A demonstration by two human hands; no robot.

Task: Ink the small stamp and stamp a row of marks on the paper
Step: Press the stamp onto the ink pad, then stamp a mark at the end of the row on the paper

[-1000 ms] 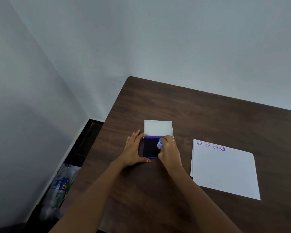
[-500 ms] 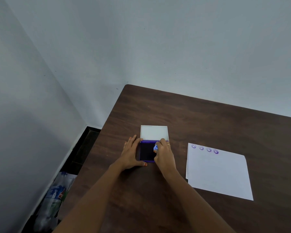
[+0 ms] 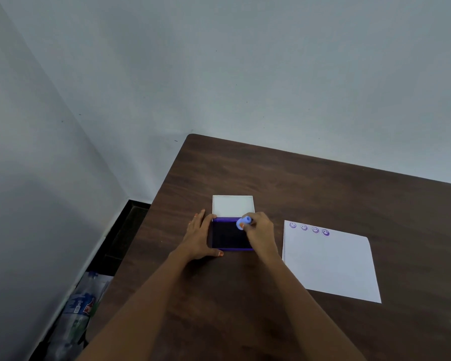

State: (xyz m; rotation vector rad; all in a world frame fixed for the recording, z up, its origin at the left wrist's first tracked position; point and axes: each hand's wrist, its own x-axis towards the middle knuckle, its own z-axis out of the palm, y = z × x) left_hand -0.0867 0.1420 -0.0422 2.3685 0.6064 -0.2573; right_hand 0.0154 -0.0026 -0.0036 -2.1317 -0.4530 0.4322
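Observation:
An open purple ink pad lies on the dark wooden table, its white lid flipped back behind it. My left hand rests flat against the pad's left edge, fingers spread, thumb along the front. My right hand holds a small light-blue stamp, tilted over the pad's upper right corner. To the right lies a white sheet of paper with a row of several purple smiley marks along its top left edge.
The table's left edge runs close to a grey wall corner. On the floor at lower left lie plastic bottles. Bare table surface extends behind the pad and in front of my arms.
The stamp has tipped up from the ink pad, showing its side. My left hand stays on the pad. The camera has tilted, shifting the scene lower in view.

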